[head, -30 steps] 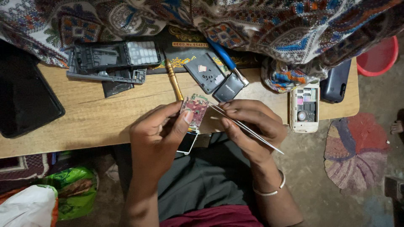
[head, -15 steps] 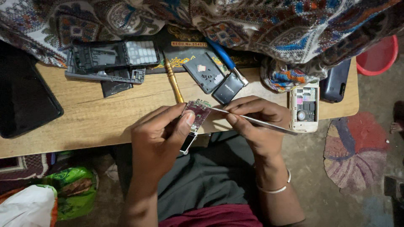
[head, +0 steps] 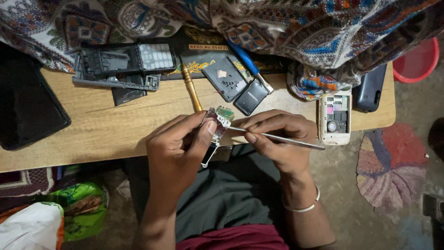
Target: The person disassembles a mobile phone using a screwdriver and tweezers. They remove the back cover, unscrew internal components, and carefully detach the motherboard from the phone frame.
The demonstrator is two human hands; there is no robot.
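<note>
L hand (head: 178, 143) fingers pinch a phone circuit board (head: 217, 125) at the counter (head: 115, 125) front edge, long axis running top-right to bottom-left. R hand (head: 277, 139) fingers pinch metal tweezers (head: 282, 138); tip touches board's upper end, coming from the right.

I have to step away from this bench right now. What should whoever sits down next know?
Left hand grips the small phone circuit board over the table edge.
Right hand holds metal tweezers, tips at the board.
On the table: open phone shell with keypad, back cover, battery, screwdriver, white opened phone.
Done: phone dismantled. Left: board work, reassembly.
</note>
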